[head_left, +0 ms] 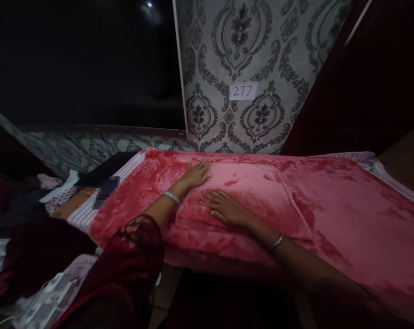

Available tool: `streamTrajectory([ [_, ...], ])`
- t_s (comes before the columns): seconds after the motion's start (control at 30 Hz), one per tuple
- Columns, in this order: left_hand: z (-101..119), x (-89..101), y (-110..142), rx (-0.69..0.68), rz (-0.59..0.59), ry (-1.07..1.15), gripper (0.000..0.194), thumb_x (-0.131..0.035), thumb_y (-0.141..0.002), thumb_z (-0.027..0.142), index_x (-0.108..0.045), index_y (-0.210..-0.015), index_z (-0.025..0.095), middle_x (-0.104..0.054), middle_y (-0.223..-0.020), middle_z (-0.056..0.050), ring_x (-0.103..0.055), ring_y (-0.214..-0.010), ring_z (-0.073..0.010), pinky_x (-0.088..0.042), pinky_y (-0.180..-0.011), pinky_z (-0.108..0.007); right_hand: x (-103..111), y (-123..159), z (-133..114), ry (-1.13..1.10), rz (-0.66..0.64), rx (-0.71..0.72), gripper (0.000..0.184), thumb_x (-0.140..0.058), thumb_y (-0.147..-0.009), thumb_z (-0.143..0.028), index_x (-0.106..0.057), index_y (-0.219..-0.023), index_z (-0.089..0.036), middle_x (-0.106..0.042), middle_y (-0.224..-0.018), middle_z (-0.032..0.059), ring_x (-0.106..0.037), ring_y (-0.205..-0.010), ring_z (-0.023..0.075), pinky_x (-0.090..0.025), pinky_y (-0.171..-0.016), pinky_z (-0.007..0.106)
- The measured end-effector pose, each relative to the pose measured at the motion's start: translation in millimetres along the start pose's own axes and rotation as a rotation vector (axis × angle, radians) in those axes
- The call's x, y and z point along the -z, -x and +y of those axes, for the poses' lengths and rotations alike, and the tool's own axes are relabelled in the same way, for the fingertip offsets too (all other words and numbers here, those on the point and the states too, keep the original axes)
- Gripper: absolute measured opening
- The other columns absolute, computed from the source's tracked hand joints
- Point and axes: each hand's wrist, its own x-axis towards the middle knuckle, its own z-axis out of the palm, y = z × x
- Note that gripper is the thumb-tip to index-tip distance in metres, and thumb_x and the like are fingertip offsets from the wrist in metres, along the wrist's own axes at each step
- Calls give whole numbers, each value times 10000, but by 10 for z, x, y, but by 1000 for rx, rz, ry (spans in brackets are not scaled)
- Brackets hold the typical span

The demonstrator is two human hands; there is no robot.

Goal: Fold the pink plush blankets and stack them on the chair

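My left hand (197, 174) rests flat with fingers spread on the far left part of a folded pink plush cloth (258, 201). Nearer to me, my right hand (225, 208) also lies flat on that cloth, its fingers stretched toward the left. The folded cloth forms a rough rectangle on top of a larger pink and red plush blanket (357, 214), which covers the table. Striped edging shows along the blanket's left and far right borders. Neither hand grips anything.
A large dark television (83, 68) is on the patterned wall at the back left. A paper label reading 277 (243, 91) is stuck on the wallpaper. Clothes (39, 251) are piled at the left, near a white power strip (52, 299). A pixelated dark object (106, 192) sits on the blanket's left edge.
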Motion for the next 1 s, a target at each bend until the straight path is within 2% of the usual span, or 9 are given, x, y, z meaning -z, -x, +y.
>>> streamTrajectory([
  [0.07,117,-52,318,-47,29,15,629,-373,-995,499,-328,-1563,232,-288,-1645,-108,-214,-1531,-279,-67,-1240,-549,-12,-12,-11,12,19,-1,498,-378,-1058,-375,-396,-1545,-271,-273,-1634,56,-177,-1525,246,-139,-1241,529],
  [0.17,251,-242,787,-50,30,37,634,-377,-996,512,-315,-1569,249,-289,-1645,-104,-223,-1529,-272,-99,-1244,-540,-9,-10,-53,22,28,-31,482,-403,-1048,-389,-464,-1507,-255,-346,-1605,61,-210,-1516,248,-153,-1241,523],
  [0.27,289,-434,1058,-14,67,25,622,-383,-997,508,-331,-1564,257,-253,-1657,-102,-195,-1536,-286,-91,-1240,-566,44,91,-83,36,22,-115,478,-390,-1050,-423,-480,-1494,-270,-332,-1609,72,-236,-1507,281,-167,-1216,585],
  [0.4,257,-542,1084,10,106,4,630,-411,-992,500,-338,-1564,245,-238,-1660,-107,-176,-1540,-292,-87,-1238,-575,164,514,43,109,58,-291,515,-350,-1053,-472,-456,-1511,-264,-363,-1592,93,-256,-1495,319,-169,-1194,625],
  [0.6,223,-536,1030,-15,129,29,622,-412,-990,505,-353,-1557,256,-235,-1659,-98,-185,-1538,-284,-93,-1239,-569,154,1373,416,276,271,-691,514,-304,-1048,-466,-443,-1512,-296,-350,-1603,66,-246,-1491,353,-269,-1133,663],
  [0.67,223,-534,1029,-12,127,36,621,-411,-991,497,-353,-1557,247,-238,-1658,-104,-184,-1539,-283,-89,-1237,-572,84,1489,463,287,310,-743,511,-288,-1047,-444,-444,-1510,-294,-349,-1605,59,-260,-1488,341,-315,-1118,643],
  [0.8,255,-527,1071,30,132,69,599,-433,-984,470,-393,-1535,239,-233,-1660,-110,-162,-1544,-281,-109,-1233,-570,-42,1517,499,275,402,-715,512,-288,-1029,-430,-492,-1476,-285,-395,-1581,61,-270,-1485,328,-337,-1118,621],
  [0.93,249,-556,1184,197,227,205,643,-486,-955,470,-400,-1527,189,-193,-1668,-149,-132,-1547,-311,-174,-1228,-550,-158,1606,637,151,556,-722,594,-303,-973,-469,-493,-1469,-204,-472,-1523,110,-321,-1468,313,-278,-1175,597],
  [1.0,202,-586,1232,293,268,332,697,-515,-938,462,-369,-1536,133,-227,-1652,-186,-190,-1534,-314,-212,-1232,-503,-215,1695,742,54,644,-815,674,-309,-943,-535,-478,-1476,-159,-476,-1512,148,-360,-1448,330,-295,-1173,586],
])
